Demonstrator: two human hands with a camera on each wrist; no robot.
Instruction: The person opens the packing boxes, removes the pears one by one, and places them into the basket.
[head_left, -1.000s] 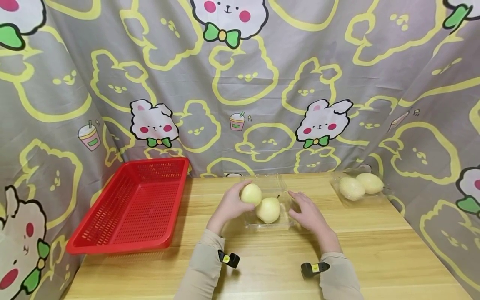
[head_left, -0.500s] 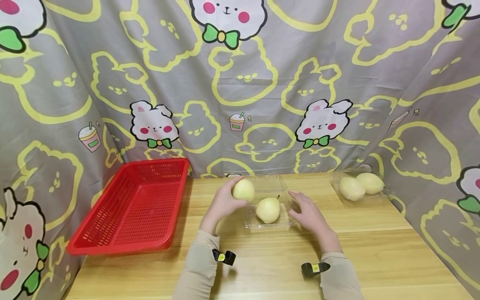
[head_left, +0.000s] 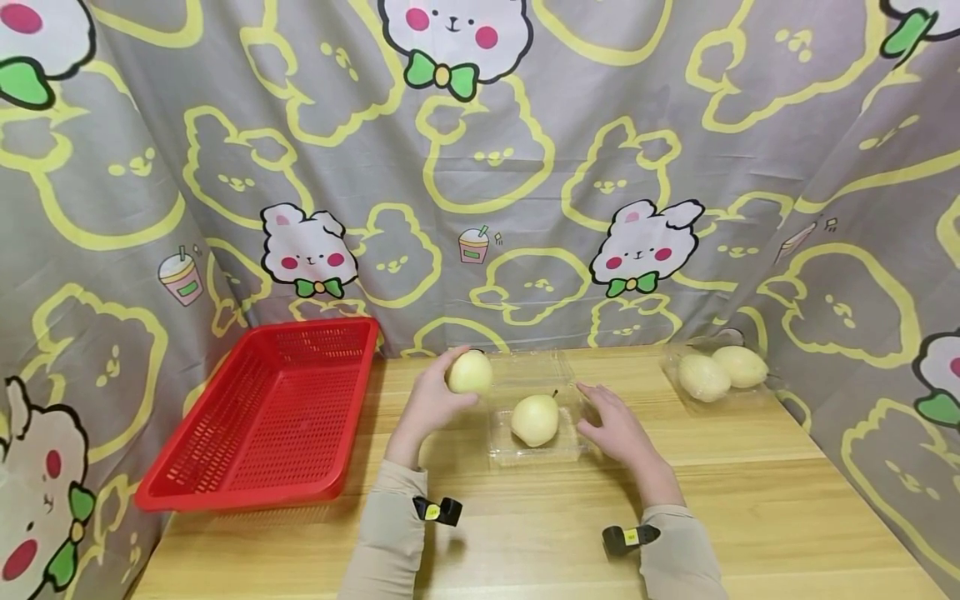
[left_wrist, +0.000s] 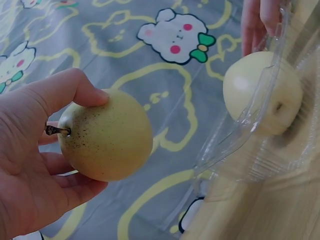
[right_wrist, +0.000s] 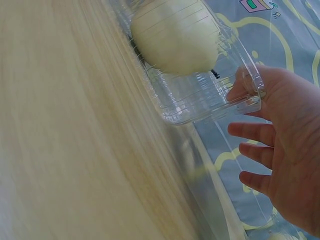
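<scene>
My left hand [head_left: 433,400] grips a round yellow pear [head_left: 471,372], thumb and fingers on either side. In the left wrist view, its short dark stem and brown specks face the palm. A second pear [head_left: 536,421] lies in the open clear plastic container [head_left: 501,450] at the middle of the table. At the container's right side is my right hand [head_left: 618,421]. Its fingers are spread and relaxed; in the right wrist view one digit shows through the plastic at the corner.
A red perforated basket [head_left: 352,433] stands on the left of the wooden table [head_left: 540,533]. At the back right, another clear container [head_left: 675,354] holds two pale yellow fruits [head_left: 705,377]. A patterned curtain [head_left: 405,167] hangs behind and along both sides.
My left hand has moved left and slightly up with its pear, away from the pear in the container. The right hand and the container have stayed in place.
</scene>
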